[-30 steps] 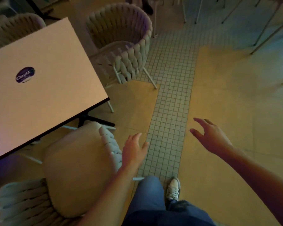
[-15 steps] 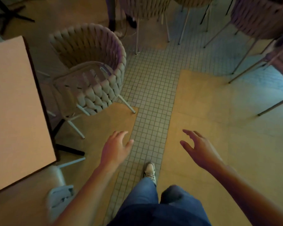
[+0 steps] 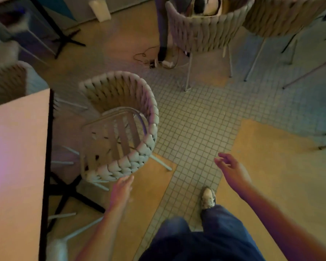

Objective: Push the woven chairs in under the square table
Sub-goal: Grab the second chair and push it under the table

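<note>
A pale woven chair with a strap seat stands beside the right edge of the square table, its seat turned toward the table and apart from it. My left hand is open, fingers apart, just below the chair's near woven rim, not touching it. My right hand hovers open over the tiled floor to the right of the chair. A second woven chair sits at the table's far corner. Legs of a third chair show at the table's near edge.
The table's black cross base lies under it. More woven chairs stand at the back, with a person's leg and cables on the floor beside them. My shoe is on the tile strip.
I have walked forward past the near cushioned chair toward the chair at the table's right side. Both hands stayed open; my left hand came up close to the chair's rim.
</note>
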Demonstrator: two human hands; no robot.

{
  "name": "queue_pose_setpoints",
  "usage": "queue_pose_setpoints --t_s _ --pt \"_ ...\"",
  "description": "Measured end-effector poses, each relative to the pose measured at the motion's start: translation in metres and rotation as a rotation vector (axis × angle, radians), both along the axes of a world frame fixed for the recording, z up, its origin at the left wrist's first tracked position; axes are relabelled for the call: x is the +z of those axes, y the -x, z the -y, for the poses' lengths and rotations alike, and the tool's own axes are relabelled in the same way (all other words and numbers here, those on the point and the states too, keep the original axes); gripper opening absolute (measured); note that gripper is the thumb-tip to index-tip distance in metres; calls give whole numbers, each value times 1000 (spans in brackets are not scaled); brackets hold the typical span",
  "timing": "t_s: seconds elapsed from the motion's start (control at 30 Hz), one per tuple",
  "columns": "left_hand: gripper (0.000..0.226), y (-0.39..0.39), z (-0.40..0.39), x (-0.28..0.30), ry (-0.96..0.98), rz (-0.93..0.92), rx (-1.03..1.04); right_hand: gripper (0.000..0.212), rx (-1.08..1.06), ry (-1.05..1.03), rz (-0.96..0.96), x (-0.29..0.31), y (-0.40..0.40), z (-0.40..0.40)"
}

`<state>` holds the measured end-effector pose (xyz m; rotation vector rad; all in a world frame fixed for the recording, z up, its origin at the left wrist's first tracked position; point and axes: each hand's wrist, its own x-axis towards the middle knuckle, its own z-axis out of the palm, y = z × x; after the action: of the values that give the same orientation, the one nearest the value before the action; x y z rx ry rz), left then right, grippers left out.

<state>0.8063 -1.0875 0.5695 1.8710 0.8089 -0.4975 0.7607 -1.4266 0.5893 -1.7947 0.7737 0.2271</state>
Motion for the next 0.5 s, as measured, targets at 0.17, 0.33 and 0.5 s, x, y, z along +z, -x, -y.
queue_pose_setpoints --t_s 0.17,0.33,0.5 --pt "51 -52 26 9 203 -45 459 40 278 39 -3 11 -131 31" --pt "41 -96 36 -4 242 -30 780 40 564 56 26 -5 -276 24" --pt "16 -111 39 -28 234 -9 1030 39 733 93 -7 -23 -395 -7"
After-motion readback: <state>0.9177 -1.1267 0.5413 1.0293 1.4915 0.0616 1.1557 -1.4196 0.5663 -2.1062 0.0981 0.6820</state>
